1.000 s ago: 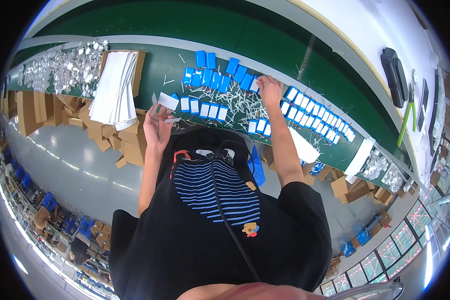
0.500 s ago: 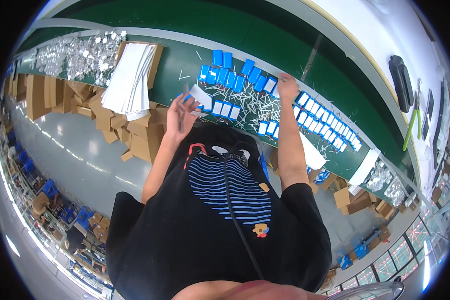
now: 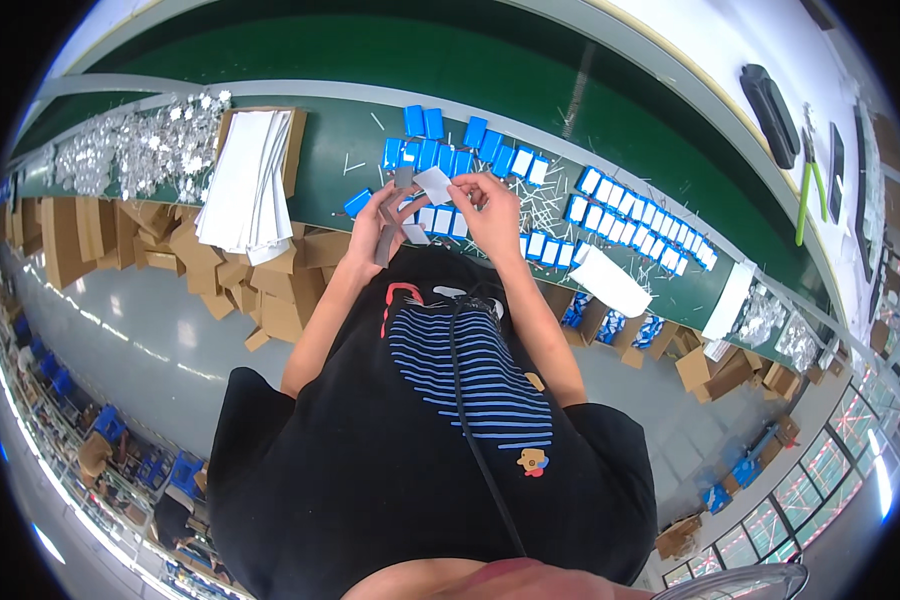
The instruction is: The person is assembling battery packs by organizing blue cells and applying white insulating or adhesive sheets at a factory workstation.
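My left hand (image 3: 368, 232) is curled in front of my chest, gripping a dark grey strip (image 3: 385, 243). A smaller grey piece (image 3: 403, 177) stands out by its fingertips. Just right of these, a small white rectangular sheet (image 3: 433, 186) is between the two hands. My right hand (image 3: 493, 210) pinches this sheet's right edge with thumb and forefinger. Beyond the hands lie flat blue packs (image 3: 427, 155), some with white rectangles on top. Part of the nearer row of white-topped packs (image 3: 442, 220) is hidden by my hands.
White slivers (image 3: 543, 208) litter the green bench (image 3: 330, 150). White-topped blue packs (image 3: 625, 220) fill rows at right, near a white sheet (image 3: 610, 283). A carton of long white sheets (image 3: 245, 180) stands left, beside a silvery heap (image 3: 170, 140). Cardboard boxes (image 3: 260, 290) crowd the bench's near side.
My right hand has come back leftward from the far row of blue packs to the white sheet by my left hand. My left hand stays near the same place, still gripping grey material.
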Available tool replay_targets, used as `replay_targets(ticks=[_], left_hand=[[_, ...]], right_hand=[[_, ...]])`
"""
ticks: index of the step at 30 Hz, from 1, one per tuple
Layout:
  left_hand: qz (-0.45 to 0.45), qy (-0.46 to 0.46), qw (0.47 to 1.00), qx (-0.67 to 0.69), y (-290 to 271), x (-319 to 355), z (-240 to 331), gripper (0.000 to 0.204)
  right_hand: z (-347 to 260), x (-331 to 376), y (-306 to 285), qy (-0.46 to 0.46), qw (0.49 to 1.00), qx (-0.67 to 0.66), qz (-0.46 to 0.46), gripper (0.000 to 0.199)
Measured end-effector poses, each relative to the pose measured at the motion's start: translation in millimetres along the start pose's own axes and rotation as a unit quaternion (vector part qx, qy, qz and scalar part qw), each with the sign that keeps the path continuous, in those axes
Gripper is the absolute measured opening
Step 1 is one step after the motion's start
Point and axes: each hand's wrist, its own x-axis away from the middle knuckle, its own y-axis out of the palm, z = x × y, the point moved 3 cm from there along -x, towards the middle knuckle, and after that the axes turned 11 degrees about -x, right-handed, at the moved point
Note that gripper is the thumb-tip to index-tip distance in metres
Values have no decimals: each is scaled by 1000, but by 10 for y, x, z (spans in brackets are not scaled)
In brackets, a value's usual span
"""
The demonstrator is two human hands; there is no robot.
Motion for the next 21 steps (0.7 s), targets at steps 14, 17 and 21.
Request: replay_targets(ticks=[14, 17, 21], left_hand=[[0, 33, 969, -244, 26, 212, 125, 56], [27, 51, 967, -248, 4, 228, 126, 56], [83, 69, 979, -174, -128, 234, 104, 56]], right_hand=[[56, 119, 422, -99, 991, 89, 21, 9], [28, 98, 412, -111, 990, 79, 42, 10], [113, -22, 194, 42, 992, -21, 119, 10]])
